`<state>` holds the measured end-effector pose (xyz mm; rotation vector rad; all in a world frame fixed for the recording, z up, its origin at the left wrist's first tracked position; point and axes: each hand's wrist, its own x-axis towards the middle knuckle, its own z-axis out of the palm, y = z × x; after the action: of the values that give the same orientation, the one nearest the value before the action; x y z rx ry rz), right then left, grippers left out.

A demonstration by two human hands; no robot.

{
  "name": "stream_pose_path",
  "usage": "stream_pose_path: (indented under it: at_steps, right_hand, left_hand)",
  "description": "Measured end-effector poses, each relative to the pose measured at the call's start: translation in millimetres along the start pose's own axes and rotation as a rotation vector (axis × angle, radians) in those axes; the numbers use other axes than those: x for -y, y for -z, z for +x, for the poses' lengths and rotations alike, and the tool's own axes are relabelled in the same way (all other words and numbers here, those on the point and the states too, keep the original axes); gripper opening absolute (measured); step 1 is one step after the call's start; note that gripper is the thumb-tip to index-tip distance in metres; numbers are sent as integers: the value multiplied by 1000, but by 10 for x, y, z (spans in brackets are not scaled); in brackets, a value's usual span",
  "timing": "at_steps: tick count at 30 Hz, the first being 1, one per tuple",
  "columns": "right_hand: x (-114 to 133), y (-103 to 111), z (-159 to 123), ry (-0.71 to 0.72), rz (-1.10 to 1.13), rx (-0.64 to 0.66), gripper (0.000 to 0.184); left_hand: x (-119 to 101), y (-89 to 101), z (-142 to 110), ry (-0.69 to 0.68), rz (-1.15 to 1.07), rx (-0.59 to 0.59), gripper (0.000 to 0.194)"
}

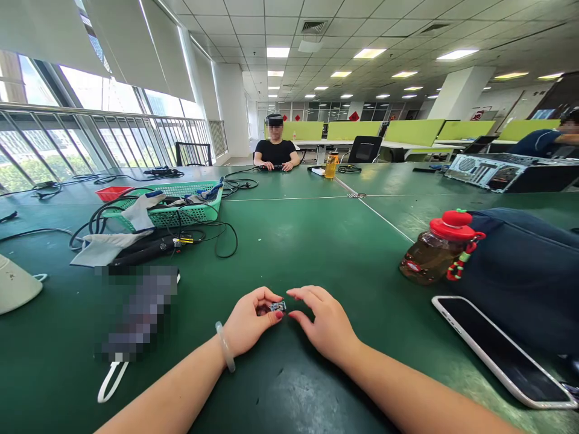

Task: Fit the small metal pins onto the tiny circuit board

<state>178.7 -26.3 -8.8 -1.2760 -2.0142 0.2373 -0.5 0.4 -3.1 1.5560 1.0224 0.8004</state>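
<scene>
Left hand (pixel 251 319) pinches 1 small circuit board (pixel 278 307) between red-nailed thumb and fingers; board held low over the near middle of the green worktop (pixel 280 250), its outer end toward the right hand. Right hand (pixel 323 325) holds nothing visible: thumb and fingers curved with a moderate gap, fingertips just beside the board. Pale bangle (pixel 225 346) on left wrist. To the right: smartphone (pixel 502 352) lying screen up, beside a dark blue bag (pixel 525 277); red-lidded bottle (pixel 425 250), tilted in view, next to the bag. To the left: pixelated object with a white strap loop (pixel 113 381); beyond it, mint-green perforated basket (pixel 190 214) with gloves and black cables, some spilling out. Far side: 1 seated person (pixel 276 150) in a black T-shirt, both hands near a dark item too small to identify; amber bottle (pixel 331 164) to the right of that person.
</scene>
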Motion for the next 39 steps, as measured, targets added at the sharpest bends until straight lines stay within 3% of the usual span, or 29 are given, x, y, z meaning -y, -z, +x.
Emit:
stream_pose_path:
  at_steps: [3, 14, 28, 35, 39]
  right_hand:
    - [-63, -16, 21, -50, -42, 57, 35]
    - [-64, -55, -6, -74, -195, 237, 3]
    - [-107, -31, -8, -12, -149, 294, 17]
    - [-110, -46, 1, -61, -164, 295, 11]
    - [-134, -35, 14, -95, -90, 297, 18]
  left_hand:
    - [29, 20, 29, 19, 34, -38, 28]
    - [33, 24, 29, -5, 132, -93, 24]
    - [31, 22, 22, -37, 258, -141, 23]
    - [25, 18, 22, -38, 258, -128, 23]
    - [27, 19, 20, -33, 272, -126, 23]
